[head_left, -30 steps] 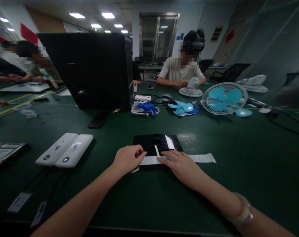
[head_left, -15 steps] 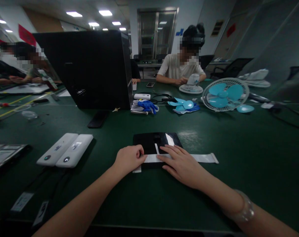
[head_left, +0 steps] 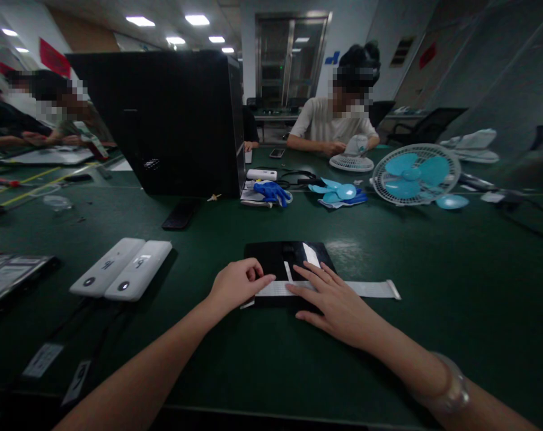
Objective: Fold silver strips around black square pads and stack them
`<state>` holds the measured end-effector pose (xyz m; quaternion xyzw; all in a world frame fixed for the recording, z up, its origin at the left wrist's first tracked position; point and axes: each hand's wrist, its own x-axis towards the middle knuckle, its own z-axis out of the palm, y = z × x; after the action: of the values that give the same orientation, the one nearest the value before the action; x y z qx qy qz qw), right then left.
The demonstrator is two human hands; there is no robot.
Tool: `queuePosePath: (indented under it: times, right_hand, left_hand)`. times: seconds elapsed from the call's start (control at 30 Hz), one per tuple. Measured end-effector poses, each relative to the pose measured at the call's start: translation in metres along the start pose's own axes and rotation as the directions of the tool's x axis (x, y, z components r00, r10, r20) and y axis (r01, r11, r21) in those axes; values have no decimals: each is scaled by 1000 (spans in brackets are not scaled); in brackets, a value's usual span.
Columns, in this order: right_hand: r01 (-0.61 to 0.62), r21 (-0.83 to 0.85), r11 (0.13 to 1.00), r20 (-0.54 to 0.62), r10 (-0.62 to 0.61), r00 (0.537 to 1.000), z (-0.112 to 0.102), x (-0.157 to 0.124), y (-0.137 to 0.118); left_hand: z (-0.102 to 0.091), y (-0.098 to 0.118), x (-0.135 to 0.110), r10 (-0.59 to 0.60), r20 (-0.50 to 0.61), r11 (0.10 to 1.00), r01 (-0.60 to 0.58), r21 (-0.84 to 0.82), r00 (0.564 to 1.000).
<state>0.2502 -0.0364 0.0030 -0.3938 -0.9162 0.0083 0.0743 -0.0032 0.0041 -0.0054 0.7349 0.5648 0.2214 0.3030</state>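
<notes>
A white flat ribbon cable [head_left: 373, 290] lies across a shiny black panel [head_left: 264, 254], its right end with the connector reaching past the panel's edge. A short folded end of the cable shows under my left hand [head_left: 236, 286]. That hand is closed at the cable's left part, thumb along its top edge and fingers curled behind. My right hand [head_left: 331, 297] lies flat with fingers spread, pressing the cable's middle to the panel. A narrow white strip [head_left: 288, 271] stands up from the cable between my hands.
Two white power banks [head_left: 139, 270] with cables lie to the left. Ahead are a black phone [head_left: 180, 214], keys [head_left: 214, 197], a big black case [head_left: 163, 126], blue gloves [head_left: 271, 193], fan blades [head_left: 338, 190] and a fan [head_left: 415, 173]. Across the table a person [head_left: 334, 123] handles another fan part.
My left thumb has shifted slightly right along the cable, and the folded end below it is now tilted. My right hand stays in place on the cable. The view has turned a little.
</notes>
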Motion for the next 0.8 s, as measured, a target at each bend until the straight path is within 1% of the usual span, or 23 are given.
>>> queuePosePath:
  times: [0.07, 0.13, 0.17, 0.27, 0.33, 0.4, 0.5, 0.7, 0.8]
  right_hand:
    - [-12, 13, 1000, 22, 11, 1000, -1, 0, 1]
    - [-18, 32, 999, 31, 17, 999, -2, 0, 2]
    - [-15, 44, 999, 36, 14, 999, -3, 1, 3]
    - [-12, 82, 997, 54, 8, 999, -6, 4, 7]
    - [-22, 98, 995, 67, 15, 998, -7, 8, 12]
    - [-25, 102, 994, 83, 16, 996, -8, 13, 18]
    - [6, 71, 997, 98, -13, 995, -9, 20, 24]
    - [44, -44, 998, 10, -44, 999, -11, 27, 25]
    - [34, -78, 996, 2, -34, 999, -12, 23, 37]
  left_hand:
    - [-1, -5, 4, -22, -58, 980, 10, -199, 998]
    - [-2, -12, 10, -47, -129, 944, 2, -329, 991]
    - [-2, -16, 13, -71, -141, 923, 11, -384, 987]
    - [-4, -24, 19, -154, -149, 849, 54, -526, 977]
    - [-5, -26, 21, -206, -117, 801, 99, -590, 972]
    - [-6, -27, 21, -236, -86, 774, 134, -618, 968]
    - [-7, -27, 21, -253, -68, 765, 157, -624, 965]
    - [-4, -31, 21, -254, -54, 745, 160, -647, 966]
    - [-4, -32, 21, -248, -53, 753, 158, -639, 967]
